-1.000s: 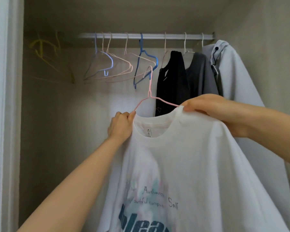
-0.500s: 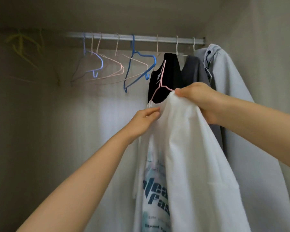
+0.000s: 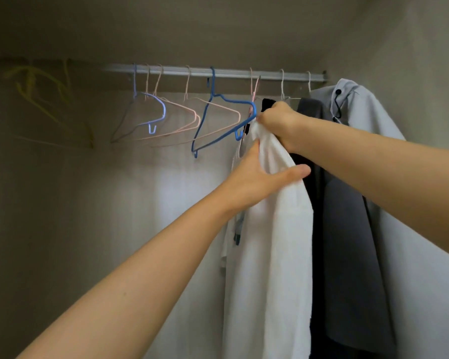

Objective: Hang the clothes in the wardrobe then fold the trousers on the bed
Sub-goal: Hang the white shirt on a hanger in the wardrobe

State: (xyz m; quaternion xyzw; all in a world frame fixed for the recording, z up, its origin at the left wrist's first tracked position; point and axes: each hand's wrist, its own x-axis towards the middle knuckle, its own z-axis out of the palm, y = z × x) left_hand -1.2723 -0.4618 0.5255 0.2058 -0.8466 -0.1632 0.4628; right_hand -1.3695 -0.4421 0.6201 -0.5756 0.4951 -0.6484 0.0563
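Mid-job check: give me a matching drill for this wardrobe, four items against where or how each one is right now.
Items:
1. white T-shirt
2. blue hanger
3. pale hooded jacket
4. dark grey garment

States:
A. bare on the rail
B. at the rail's far right end
C. held by the left hand and right hand
D. just left of the jacket

Pairs: 1-C, 2-A, 3-B, 4-D.

White T-shirt (image 3: pixel 272 255), hanging edge-on in long folds. Its top is bunched in the right hand (image 3: pixel 280 120), and the left hand (image 3: pixel 257 177) grips the cloth just below. The pink hanger (image 3: pixel 254 93) rises above the right hand to the rail (image 3: pixel 218 72).
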